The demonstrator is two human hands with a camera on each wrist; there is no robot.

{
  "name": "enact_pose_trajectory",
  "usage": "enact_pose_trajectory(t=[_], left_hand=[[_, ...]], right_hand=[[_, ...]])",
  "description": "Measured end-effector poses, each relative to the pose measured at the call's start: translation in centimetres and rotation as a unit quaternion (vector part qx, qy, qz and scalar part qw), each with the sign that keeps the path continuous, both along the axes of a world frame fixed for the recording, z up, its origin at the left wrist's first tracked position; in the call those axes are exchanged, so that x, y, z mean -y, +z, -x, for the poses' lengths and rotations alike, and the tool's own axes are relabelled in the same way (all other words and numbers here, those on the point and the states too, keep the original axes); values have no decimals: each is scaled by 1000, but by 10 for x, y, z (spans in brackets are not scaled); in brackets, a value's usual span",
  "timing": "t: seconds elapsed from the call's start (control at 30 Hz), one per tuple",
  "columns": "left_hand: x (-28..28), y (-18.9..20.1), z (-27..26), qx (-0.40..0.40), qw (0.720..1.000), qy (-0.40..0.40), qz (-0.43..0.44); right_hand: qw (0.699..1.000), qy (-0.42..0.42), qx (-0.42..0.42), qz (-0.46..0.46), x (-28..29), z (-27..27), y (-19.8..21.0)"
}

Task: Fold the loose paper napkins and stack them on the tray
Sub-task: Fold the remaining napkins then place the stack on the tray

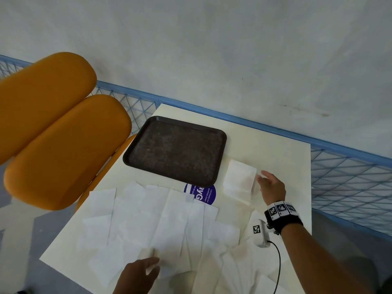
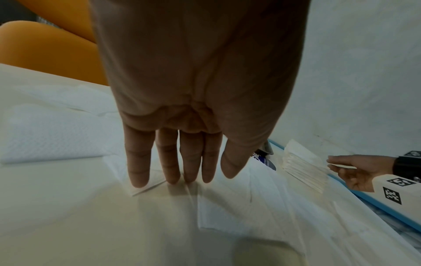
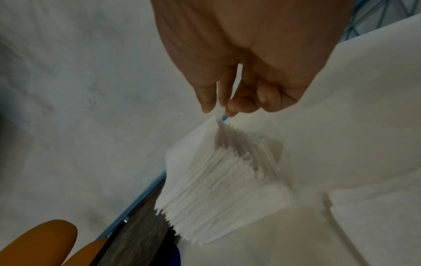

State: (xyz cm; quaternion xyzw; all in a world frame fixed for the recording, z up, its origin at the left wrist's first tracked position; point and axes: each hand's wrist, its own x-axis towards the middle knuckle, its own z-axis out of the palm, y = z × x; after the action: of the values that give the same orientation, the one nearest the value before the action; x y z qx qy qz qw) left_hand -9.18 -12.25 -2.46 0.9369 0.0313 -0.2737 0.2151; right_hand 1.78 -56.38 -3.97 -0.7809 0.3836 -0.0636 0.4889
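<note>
Count: one tray (image 1: 135, 145), one napkin stack (image 1: 239, 181), many loose napkins (image 1: 135, 219)
Left hand (image 1: 137, 274): fingers straight, pressing loose napkins
Right hand (image 1: 272, 186): relaxed, empty, stack at its 9 o'clock

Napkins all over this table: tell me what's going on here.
A person is sorting paper napkins. The left hand rests straight fingers on the loose napkins spread across the table. The right hand reaches beside a folded stack, holding nothing. That stack sits beside the tray, which holds no napkins.
</note>
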Motion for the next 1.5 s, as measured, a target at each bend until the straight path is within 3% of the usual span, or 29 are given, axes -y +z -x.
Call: enact_pose_trajectory(t=[0.13, 0.23, 0.47, 0.67, 0.8, 1.1, 1.37, 1.43, 1.5], left_hand=[[-4, 0, 0, 4, 999, -40, 12], [-6, -3, 0, -1, 998, -56, 20], [-16, 8, -4, -57, 990, -99, 82], [-61, 12, -8, -102, 980, -83, 151], [-107, 6, -12, -110, 981, -50, 153], [-177, 2, -25, -106, 982, 15, 157], [-167, 6, -42, -111, 971, 27, 212], [-155, 10, -48, -115, 968, 22, 223], [-141, 14, -53, -118, 965, 18, 234]], right_hand=[[996, -60, 55, 37, -27, 30, 14], [998, 25, 53, 31, -73, 61, 10], [967, 229, -102, -41, -195, 87, -9], [963, 171, -207, -21, -260, 52, -6], [966, 115, -232, -3, -281, 38, -6], [970, 102, -220, 3, -282, 38, -5], [980, 32, -105, -164, -266, 56, 17], [981, 33, -92, -165, -263, 60, 30], [987, 76, -98, -98, -260, 65, 42]])
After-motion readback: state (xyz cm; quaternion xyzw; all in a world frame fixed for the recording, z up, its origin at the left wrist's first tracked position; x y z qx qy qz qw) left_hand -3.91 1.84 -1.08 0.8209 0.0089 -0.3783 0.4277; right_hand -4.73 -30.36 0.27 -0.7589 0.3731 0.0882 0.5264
